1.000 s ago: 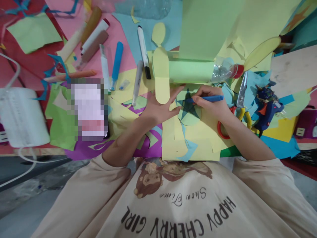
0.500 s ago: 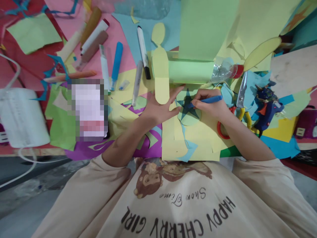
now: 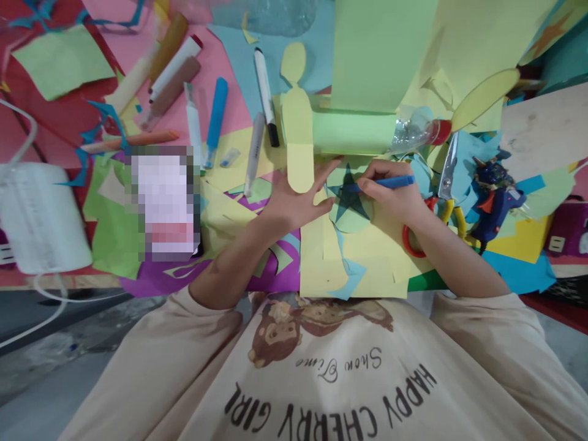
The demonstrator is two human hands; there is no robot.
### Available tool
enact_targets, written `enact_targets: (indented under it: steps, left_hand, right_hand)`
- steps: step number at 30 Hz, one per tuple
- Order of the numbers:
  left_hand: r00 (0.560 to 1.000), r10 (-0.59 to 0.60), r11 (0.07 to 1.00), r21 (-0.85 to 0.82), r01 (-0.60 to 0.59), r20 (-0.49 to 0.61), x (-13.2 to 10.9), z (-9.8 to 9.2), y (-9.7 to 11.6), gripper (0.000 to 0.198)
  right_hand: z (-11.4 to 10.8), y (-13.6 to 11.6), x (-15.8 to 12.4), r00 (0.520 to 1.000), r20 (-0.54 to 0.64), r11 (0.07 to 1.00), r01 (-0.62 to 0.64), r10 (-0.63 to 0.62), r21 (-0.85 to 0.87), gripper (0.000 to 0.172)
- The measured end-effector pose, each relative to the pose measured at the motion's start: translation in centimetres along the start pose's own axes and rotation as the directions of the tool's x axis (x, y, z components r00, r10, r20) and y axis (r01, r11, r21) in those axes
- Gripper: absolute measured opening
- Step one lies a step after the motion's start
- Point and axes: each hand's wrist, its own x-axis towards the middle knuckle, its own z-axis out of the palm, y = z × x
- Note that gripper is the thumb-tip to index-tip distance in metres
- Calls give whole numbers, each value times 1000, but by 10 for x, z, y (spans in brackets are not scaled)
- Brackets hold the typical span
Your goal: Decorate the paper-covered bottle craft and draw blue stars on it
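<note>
A blue marker [image 3: 392, 182] is gripped in my right hand [image 3: 397, 193], its tip on a dark blue star [image 3: 348, 199] on a round pale green paper piece [image 3: 361, 225]. My left hand [image 3: 294, 205] lies flat with fingers spread, left of the star. A yellow paper cutout [image 3: 301, 147] rests over part of that hand and hides some of its fingers. Just beyond both hands, a clear plastic bottle [image 3: 411, 131] wrapped in light green paper lies on its side, its red cap to the right.
Scissors [image 3: 448, 171] with red and yellow handles lie right of my right hand, beside a blue glue gun [image 3: 498, 214]. Several markers [image 3: 217, 119] lie at the left. A phone [image 3: 165, 202] and a white power adapter [image 3: 43, 217] are farther left, among paper scraps.
My right hand and the marker have shifted very slightly right over the star. My left hand stays in place.
</note>
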Motion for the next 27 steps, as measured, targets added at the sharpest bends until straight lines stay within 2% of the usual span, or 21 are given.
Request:
enact_targets:
  steps: [7,15,23,27]
  left_hand:
    - [1000,2,1000,3,-2,5,0,0,-1,71]
    - [999,23,1000,-8,-24,-25,0,2,-3,70]
    - [998,35,999,-21,-36,-47,0,3,-4,69]
    - [999,39,999,-7,-39,-24,0,2,-4,71]
  right_hand:
    - [1,-4,-1,999,31,1000,-31,31,-6,21]
    - [0,-6,-1,997,-74,1000,-25,25,8,22]
    - [0,-3,-2,999,-39,999,-13,11,-30,22]
    - [0,-3,-1,1000,-27,1000,-10,10,-3,23]
